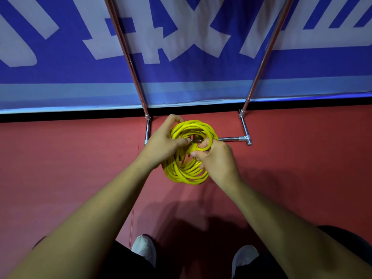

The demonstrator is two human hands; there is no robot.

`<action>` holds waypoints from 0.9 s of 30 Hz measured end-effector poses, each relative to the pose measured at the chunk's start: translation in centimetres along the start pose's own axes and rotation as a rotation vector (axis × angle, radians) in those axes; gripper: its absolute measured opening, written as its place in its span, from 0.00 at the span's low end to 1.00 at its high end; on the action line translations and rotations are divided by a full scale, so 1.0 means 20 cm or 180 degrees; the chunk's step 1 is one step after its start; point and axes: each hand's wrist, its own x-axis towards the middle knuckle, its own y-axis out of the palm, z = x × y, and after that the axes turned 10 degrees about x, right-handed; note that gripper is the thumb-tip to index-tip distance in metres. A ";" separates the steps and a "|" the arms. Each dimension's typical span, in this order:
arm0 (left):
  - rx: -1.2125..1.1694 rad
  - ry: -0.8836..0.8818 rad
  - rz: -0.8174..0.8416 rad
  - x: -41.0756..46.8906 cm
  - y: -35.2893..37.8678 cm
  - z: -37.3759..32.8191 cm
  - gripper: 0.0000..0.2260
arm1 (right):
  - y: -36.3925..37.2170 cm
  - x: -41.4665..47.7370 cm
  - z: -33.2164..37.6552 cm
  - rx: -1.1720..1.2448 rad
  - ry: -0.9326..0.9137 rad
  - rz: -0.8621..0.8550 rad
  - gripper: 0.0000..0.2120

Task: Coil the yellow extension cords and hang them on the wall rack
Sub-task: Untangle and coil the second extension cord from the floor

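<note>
Yellow cord coil (186,174) gripped between hands (161,142) (218,161).

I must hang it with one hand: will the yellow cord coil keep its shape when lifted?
Probably not fully: the yellow cord coil has loose, uneven loops and no visible tie. It likely sags or spreads, since the left hand and right hand both grip its middle. Many thick turns suggest some weight.

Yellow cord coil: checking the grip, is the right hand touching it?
Touching. Head view shows the right hand with fingers curled round the yellow cord coil.
</note>
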 end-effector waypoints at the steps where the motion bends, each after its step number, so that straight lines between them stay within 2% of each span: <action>1: -0.0027 -0.0012 0.0000 0.00 0.00 0.00 0.17 | -0.01 0.01 -0.01 -0.0212 -0.0064 -0.0022 0.13; 6: -0.0012 0.0002 0.0084 0.01 0.03 -0.01 0.17 | -0.01 0.00 -0.02 -0.1493 -0.0247 -0.0310 0.18; 9: -0.0195 -0.0010 0.0144 0.01 0.07 -0.01 0.17 | -0.04 0.00 -0.04 -0.1495 -0.0107 -0.0410 0.19; 13: -0.0302 -0.0084 0.0059 0.01 0.07 -0.01 0.17 | -0.08 0.01 0.00 -0.1607 -0.0048 -0.0257 0.20; 16: -0.0468 -0.0134 0.0153 0.03 0.03 0.01 0.17 | -0.15 0.04 0.06 -0.1364 -0.0620 -0.0539 0.27; 17: -0.0501 -0.0108 0.0258 0.02 0.01 0.01 0.17 | -0.18 0.06 0.07 -0.1154 -0.0859 -0.0504 0.32; 19: -0.0478 0.0013 0.0503 0.02 -0.01 0.01 0.18 | -0.25 0.10 0.07 -0.0668 -0.0930 0.0130 0.49; 21: -0.0519 0.0137 0.0749 0.01 -0.02 0.00 0.18 | -0.28 0.12 0.06 -0.0275 -0.0554 0.1117 0.58; 23: -0.0700 0.0208 0.0903 0.00 -0.03 -0.01 0.19 | -0.29 0.12 0.05 0.0297 -0.0204 0.1756 0.59; 25: -0.0862 0.0141 0.0957 0.00 -0.03 -0.01 0.19 | -0.32 0.13 0.06 0.0813 0.0031 0.2058 0.57; 27: -0.1049 0.0060 0.0998 0.01 -0.05 -0.01 0.19 | -0.38 0.14 0.06 0.0695 -0.0033 0.2305 0.55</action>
